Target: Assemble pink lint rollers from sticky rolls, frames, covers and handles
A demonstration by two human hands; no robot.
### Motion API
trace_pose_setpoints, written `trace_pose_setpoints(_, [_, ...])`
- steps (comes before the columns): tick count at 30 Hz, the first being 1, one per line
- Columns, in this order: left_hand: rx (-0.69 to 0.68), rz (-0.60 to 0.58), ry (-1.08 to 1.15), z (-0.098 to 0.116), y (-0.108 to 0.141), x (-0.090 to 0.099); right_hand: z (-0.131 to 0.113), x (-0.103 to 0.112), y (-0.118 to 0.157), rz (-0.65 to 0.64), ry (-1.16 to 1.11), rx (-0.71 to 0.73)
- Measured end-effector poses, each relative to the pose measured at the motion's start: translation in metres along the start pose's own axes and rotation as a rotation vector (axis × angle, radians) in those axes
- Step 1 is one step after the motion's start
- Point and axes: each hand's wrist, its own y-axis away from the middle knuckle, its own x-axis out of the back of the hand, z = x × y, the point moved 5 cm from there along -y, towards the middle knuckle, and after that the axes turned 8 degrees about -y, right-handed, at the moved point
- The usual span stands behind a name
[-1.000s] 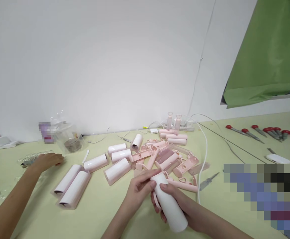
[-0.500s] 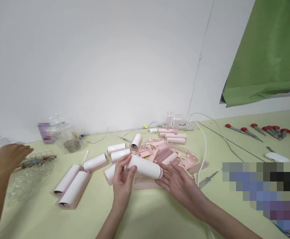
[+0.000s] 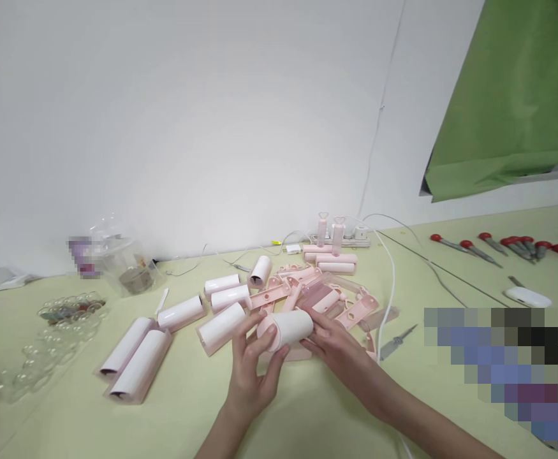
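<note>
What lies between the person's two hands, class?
In the head view, a white roll with a pink end: the left hand touches that end, the right hand the other.

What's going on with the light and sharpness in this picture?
Head view: soft glare on the white rolls lying on the table; head view: faint, soft-edged shading on the table below the left hand and right hand; head view: blocky pixels hide the lower right and a patch beside the clear tub.

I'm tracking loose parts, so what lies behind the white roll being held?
Behind the white roll, pink plastic parts lie heaped on the table. Whatever the roll itself covers is hidden, so I can't count every part.
</note>
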Motion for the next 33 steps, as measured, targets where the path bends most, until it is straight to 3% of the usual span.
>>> trace_pose_setpoints(5, [-0.126,-0.063,0.156,0.012,0.021,-0.019,0.004,0.007,0.005,0.031,0.323,0.061])
trace_pose_setpoints(9, [-0.117,-0.037,0.252,0.011,0.031,-0.025,-0.005,0.011,0.006,0.054,0.596,0.157])
trace_pose_setpoints(11, [-0.082,-0.132,0.321,0.009,0.027,-0.028,-0.014,0.010,0.006,0.047,0.651,0.236])
trace_pose_setpoints(13, [0.109,-0.288,0.479,0.001,0.019,-0.032,-0.023,0.005,0.006,0.032,0.707,0.335])
trace_pose_setpoints(15, [0.451,-0.418,0.763,-0.010,0.015,-0.038,-0.031,-0.005,0.006,-0.016,0.800,0.433])
trace_pose_setpoints(17, [0.796,-0.447,1.080,-0.015,0.014,-0.043,-0.031,-0.021,0.002,-0.132,0.912,0.473])
trace_pose_setpoints(19, [1.014,-0.408,1.233,-0.018,0.012,-0.043,-0.026,-0.041,-0.007,-0.323,0.999,0.444])
trace_pose_setpoints(22, [1.182,-0.243,1.191,-0.029,0.009,-0.036,-0.022,-0.059,-0.038,-0.509,1.085,0.379])
trace_pose_setpoints(25, [1.280,-0.036,1.309,-0.043,0.005,-0.029,-0.029,-0.056,-0.087,-0.388,1.166,0.331])
trace_pose_setpoints(28, [1.293,0.042,1.418,-0.051,0.003,-0.025,-0.027,-0.047,-0.128,-0.364,1.252,0.314])
trace_pose_setpoints(33, [1.300,0.107,1.390,-0.054,0.004,-0.026,-0.016,-0.030,-0.150,-0.339,1.266,0.297])
